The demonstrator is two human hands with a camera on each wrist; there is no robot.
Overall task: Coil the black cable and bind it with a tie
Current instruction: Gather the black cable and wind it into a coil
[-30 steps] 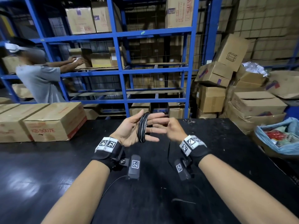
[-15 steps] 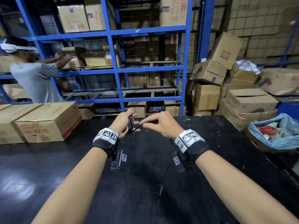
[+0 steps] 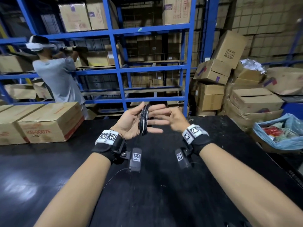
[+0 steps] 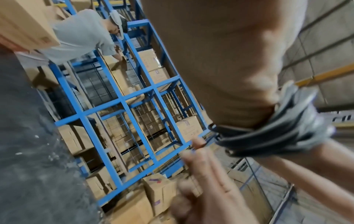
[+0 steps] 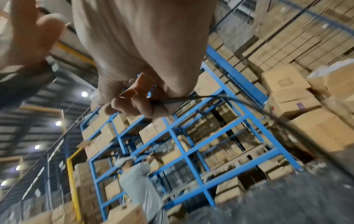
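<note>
Holding the cable as a tight coil looped around its outstretched fingers, my left hand sits palm up above the counter, fingers straight and spread, thumb out to the side. In the left wrist view the coil wraps the fingers just past the palm, several black turns bunched together. My right hand is just beside it, knuckles up, its fingers reaching across toward the coil; they blur there, but the right wrist view shows them curled, pinching a thin black strand that trails off to the right. Whether that strand is the cable's loose end or a tie, I cannot tell. Both forearms stretch forward over the dark counter, each wrist strapped with a black band.

Cardboard boxes stand on the counter's left side. Behind it rises a blue rack stacked with cartons, where a person in a grey shirt and white headset reaches into a shelf. To the right, a heap of boxes and a blue bag of scraps.
</note>
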